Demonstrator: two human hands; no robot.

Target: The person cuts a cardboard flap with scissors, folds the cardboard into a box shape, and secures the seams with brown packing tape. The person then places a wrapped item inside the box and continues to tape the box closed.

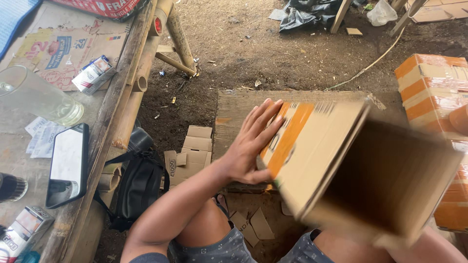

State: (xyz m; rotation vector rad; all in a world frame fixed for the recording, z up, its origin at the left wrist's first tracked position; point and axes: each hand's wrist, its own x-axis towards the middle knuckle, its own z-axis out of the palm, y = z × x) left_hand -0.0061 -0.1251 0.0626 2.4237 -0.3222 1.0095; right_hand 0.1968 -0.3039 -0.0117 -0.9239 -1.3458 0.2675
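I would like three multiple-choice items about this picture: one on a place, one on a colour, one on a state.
1. Where does the left hand rest?
A. flat on the side of the cardboard box
B. on the drinking glass
C. on the black bag

2. Which colour is the band on the box?
A. green
B. orange
C. blue

3. How is the near end of the box?
A. taped shut
B. crushed flat
C. open, hollow inside

Answers: 1 A, the palm and fingers lie against the printed side. 2 B, an orange band runs beside the fingers. 3 C, the dark inside shows.

A drinking glass [34, 97] and phone [68, 164] on the bench [105, 126].
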